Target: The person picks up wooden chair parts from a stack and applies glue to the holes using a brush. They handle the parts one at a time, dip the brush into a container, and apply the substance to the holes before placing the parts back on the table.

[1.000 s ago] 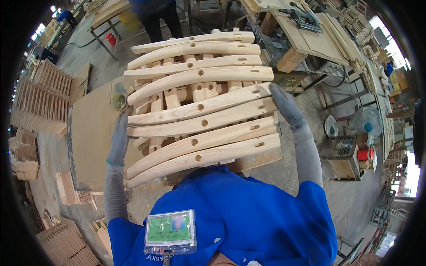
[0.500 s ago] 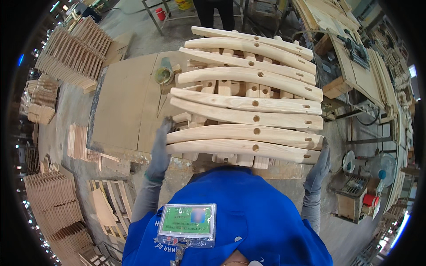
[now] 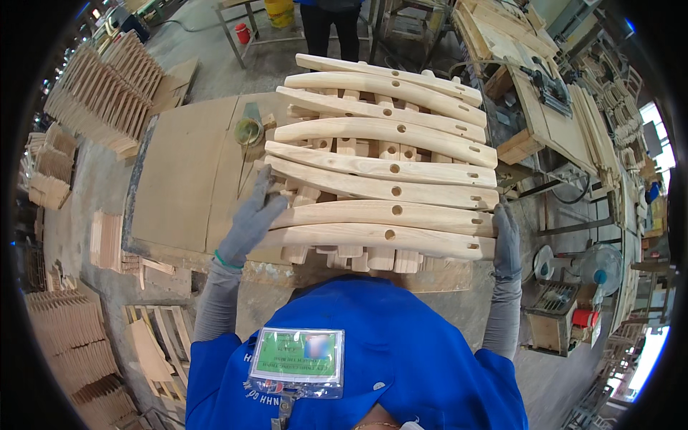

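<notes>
A row of pale curved wooden rails (image 3: 390, 210), each with a round hole near the middle and a slot near the right end, lies across a stack of wooden pieces (image 3: 383, 258). My left hand (image 3: 254, 218), in a grey glove, is at the left ends of the nearer rails, fingers stretched and thumb apart. Along the right ends of the nearest rails lies my gloved right hand (image 3: 507, 236), its fingers straight and close against the wood. Neither hand wraps round a rail.
A brown board-topped table (image 3: 183, 179) lies under the stack, with a glass jar (image 3: 249, 131) on it. Slatted wood stacks (image 3: 107, 93) stand at left. A workbench (image 3: 545, 129) and a fan (image 3: 600, 272) are at right. Another person (image 3: 330, 32) stands beyond the table.
My left hand has opened wider and its fingers have shifted to the farther rail's end. My right hand reaches slightly farther along the rail ends. The whole view has shifted a little.
</notes>
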`<state>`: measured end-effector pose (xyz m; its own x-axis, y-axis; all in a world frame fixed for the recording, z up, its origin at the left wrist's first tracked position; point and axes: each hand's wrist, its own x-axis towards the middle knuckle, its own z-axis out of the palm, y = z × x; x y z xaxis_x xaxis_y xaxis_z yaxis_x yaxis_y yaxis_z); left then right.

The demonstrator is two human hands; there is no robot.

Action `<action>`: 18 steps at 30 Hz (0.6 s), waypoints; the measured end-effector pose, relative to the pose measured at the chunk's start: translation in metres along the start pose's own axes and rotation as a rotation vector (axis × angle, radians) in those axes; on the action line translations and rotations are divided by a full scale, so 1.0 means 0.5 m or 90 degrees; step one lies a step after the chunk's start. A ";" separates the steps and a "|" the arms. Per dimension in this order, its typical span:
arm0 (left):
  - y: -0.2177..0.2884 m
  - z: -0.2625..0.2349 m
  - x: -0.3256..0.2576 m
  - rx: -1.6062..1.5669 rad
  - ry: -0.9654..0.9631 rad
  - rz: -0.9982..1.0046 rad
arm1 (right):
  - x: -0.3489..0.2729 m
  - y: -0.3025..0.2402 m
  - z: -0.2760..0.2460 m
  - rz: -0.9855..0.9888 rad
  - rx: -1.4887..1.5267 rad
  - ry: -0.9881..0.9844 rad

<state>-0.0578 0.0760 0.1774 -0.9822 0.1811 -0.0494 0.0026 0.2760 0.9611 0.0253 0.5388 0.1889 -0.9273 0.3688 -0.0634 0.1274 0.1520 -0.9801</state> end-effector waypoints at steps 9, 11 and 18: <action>-0.010 -0.059 -0.046 -0.076 0.119 -0.075 | -0.045 -0.052 -0.011 -0.089 -0.188 0.030; -0.033 -0.088 -0.065 -0.080 0.161 -0.082 | -0.085 -0.101 0.020 -0.242 -0.354 -0.080; -0.161 -0.186 0.047 0.353 0.260 -0.139 | -0.113 -0.119 0.170 -0.330 -0.410 -0.137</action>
<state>-0.0987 -0.0300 0.1241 -0.9625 -0.2707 -0.0153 -0.2138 0.7231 0.6568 0.0402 0.4308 0.2349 -0.9619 -0.0635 0.2659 -0.2170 0.7689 -0.6014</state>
